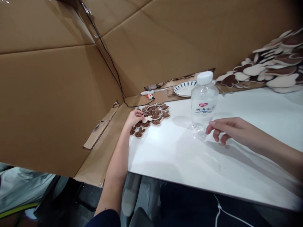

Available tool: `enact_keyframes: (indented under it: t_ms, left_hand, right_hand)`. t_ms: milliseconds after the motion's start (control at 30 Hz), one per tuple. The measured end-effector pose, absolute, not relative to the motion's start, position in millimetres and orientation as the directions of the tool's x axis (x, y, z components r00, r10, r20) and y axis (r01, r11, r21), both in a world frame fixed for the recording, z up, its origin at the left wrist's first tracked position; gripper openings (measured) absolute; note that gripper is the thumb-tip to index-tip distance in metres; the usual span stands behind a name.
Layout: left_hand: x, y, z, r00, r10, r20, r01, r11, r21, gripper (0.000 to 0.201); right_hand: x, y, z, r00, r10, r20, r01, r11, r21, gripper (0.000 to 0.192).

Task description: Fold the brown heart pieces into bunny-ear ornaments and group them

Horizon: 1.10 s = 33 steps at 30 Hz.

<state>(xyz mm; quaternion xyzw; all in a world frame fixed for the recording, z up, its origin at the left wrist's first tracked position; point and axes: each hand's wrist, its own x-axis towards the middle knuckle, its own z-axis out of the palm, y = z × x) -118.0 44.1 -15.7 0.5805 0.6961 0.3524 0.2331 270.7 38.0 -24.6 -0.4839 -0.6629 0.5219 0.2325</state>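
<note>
My left hand (134, 118) reaches to the far left corner of the white table (180, 154) and rests on a cluster of small brown and cream rabbit-shaped pieces (155, 115). Its fingertips pinch a cream piece (147, 119). My right hand (227, 128) hovers low over the table with fingers loosely curled and empty, just right of a clear water bottle (203, 101) with a white cap.
Cardboard walls (59, 101) enclose the left and back. A glue gun (148, 93) with a black cable and a blue-striped plate (185, 88) lie at the back. A big heap of larger brown and cream pieces (272, 67) fills the back right.
</note>
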Motion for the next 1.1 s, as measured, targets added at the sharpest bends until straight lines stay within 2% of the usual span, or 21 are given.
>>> enact_keyframes:
  t_ms: [200,400,500,567,600,667,833,967,1100]
  left_hand:
    - [-105,38,-16,-0.061,0.990,0.124,0.741,-0.038,0.670,0.032]
    - [-95,35,-7,-0.066,0.978,0.199,0.744,-0.084,0.663,0.020]
    - [-77,28,1,-0.032,0.973,0.228,0.624,-0.159,0.765,0.035]
    - [-59,21,5,0.083,0.978,0.191,0.382,-0.208,0.901,0.044]
    - [-49,17,5,0.145,0.976,0.161,0.306,-0.199,0.931,0.046]
    - [-30,9,4,0.252,0.964,0.089,0.251,-0.154,0.956,0.045]
    - [4,-5,-5,0.415,0.910,0.005,0.188,-0.092,0.978,0.040]
    - [15,-10,-9,0.451,0.893,0.015,0.153,-0.094,0.984,0.037]
    - [16,-12,-10,0.467,0.884,-0.004,0.101,-0.048,0.994,0.038]
  right_hand:
    - [271,35,-21,-0.437,0.873,-0.216,0.413,-0.018,-0.911,0.053]
    - [266,32,-25,-0.456,0.863,-0.215,0.404,-0.014,-0.915,0.050]
    - [257,26,-28,-0.508,0.837,-0.203,0.384,0.009,-0.923,0.048]
    - [248,18,-28,-0.572,0.800,-0.181,0.332,0.024,-0.943,0.042]
    - [243,14,-27,-0.599,0.784,-0.164,0.297,0.028,-0.954,0.039]
    - [233,6,-26,-0.636,0.763,-0.116,0.222,0.038,-0.974,0.034]
    - [220,-2,-32,-0.639,0.769,-0.035,0.169,0.096,-0.981,0.033]
    - [220,-2,-39,-0.640,0.768,0.028,0.123,0.139,-0.983,0.029]
    - [223,-2,-38,-0.678,0.727,0.106,-0.040,0.108,-0.993,0.021]
